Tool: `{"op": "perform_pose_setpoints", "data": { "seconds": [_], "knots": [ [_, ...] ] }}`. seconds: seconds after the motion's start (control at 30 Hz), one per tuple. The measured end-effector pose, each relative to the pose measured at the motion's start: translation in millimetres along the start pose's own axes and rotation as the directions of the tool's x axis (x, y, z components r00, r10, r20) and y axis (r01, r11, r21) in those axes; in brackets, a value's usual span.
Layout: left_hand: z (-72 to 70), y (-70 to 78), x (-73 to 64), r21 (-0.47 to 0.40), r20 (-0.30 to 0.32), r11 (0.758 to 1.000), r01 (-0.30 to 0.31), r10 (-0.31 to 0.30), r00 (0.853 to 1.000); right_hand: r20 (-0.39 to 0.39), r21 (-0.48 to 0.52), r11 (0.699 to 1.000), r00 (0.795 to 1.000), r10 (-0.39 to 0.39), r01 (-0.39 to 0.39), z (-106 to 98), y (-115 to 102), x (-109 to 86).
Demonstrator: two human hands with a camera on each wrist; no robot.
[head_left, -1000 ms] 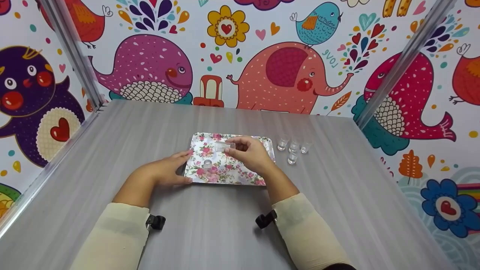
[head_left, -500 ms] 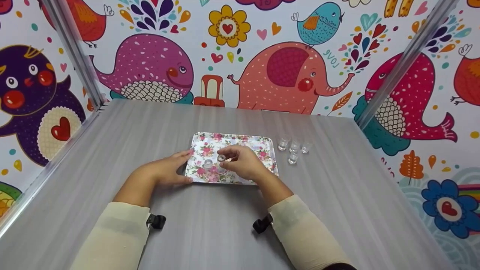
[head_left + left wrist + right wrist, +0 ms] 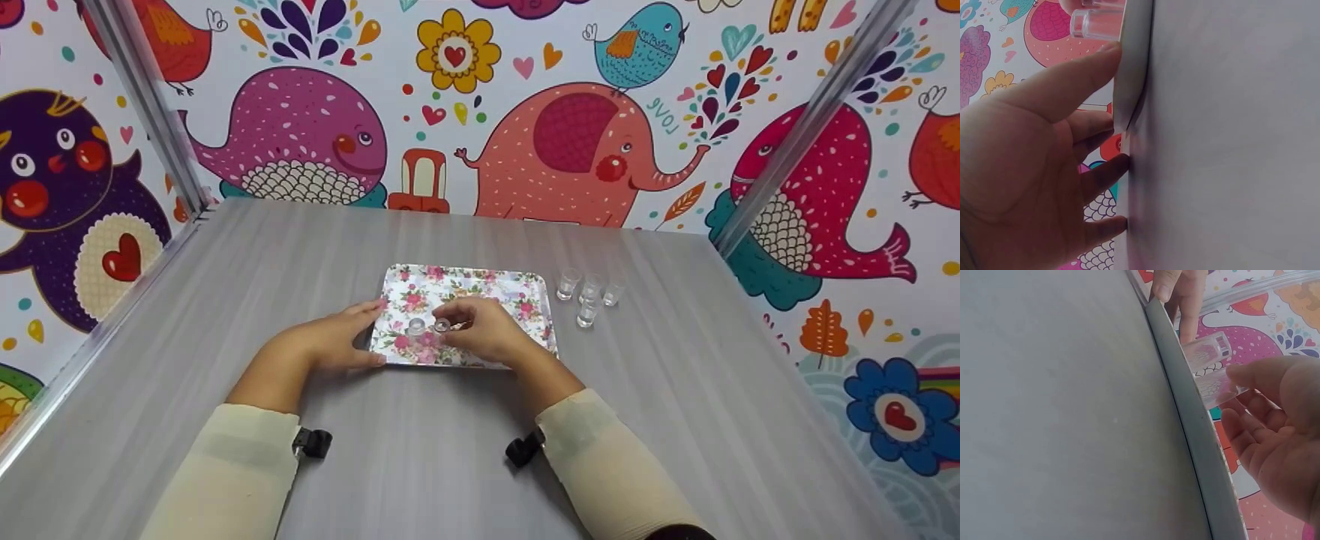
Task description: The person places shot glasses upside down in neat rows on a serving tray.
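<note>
A flowered tray (image 3: 487,352) lies on the table. On its left part stand two small clear shot glasses, bottoms up: one glass (image 3: 415,327) by itself and, just right of it, a second glass (image 3: 442,325). My right hand (image 3: 484,330) pinches the second glass between thumb and fingers; the right wrist view shows this glass (image 3: 1216,388) down by the tray, beside the other glass (image 3: 1207,349). At the tray's left end, my left hand (image 3: 334,339) touches the rim with spread fingers, its thumb (image 3: 1084,79) against the near corner.
Right of the tray several more clear shot glasses (image 3: 586,311) stand upright in a cluster. The grey table (image 3: 420,450) ends at a wall (image 3: 465,127) printed with cartoon animals, with metal posts (image 3: 154,112) at the corners.
My right hand has brought the glass from over the tray's upper middle toward me and down, turning it bottom up beside the first glass. The left hand has stayed at the tray's rim.
</note>
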State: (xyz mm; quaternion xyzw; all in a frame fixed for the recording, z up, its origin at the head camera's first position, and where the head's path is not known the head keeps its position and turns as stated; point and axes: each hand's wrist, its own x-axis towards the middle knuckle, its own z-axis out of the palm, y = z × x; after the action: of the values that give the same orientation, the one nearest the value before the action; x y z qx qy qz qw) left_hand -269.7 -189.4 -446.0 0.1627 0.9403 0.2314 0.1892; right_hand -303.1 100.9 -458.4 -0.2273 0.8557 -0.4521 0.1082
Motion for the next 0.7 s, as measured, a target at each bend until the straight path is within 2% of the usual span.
{"op": "perform_pose_setpoints", "data": {
  "seconds": [0.17,0.33,0.5,0.7],
  "knots": [
    [-0.1,-0.1,0.4,0.002,-0.007,1.0,0.0,0.0,1.0,0.009,0.048,0.999,1.0,-0.016,0.015,-11.9,-0.7,-2.3],
    [-0.2,0.9,0.6,0.001,-0.008,1.0,0.002,-0.002,1.0,-0.062,0.074,0.997,0.998,-0.029,0.033,-34.2,-1.0,-9.1],
    [-0.4,2.4,0.1,-0.004,-0.007,1.0,-0.003,0.003,1.0,-0.134,0.088,0.996,0.991,-0.023,0.035,-56.4,8.1,-15.5],
    [-0.3,0.8,-0.9,-0.002,-0.003,1.0,0.006,-0.006,1.0,-0.204,0.074,0.997,0.979,0.025,-0.01,-79.5,23.6,-23.6]
  ]
}}
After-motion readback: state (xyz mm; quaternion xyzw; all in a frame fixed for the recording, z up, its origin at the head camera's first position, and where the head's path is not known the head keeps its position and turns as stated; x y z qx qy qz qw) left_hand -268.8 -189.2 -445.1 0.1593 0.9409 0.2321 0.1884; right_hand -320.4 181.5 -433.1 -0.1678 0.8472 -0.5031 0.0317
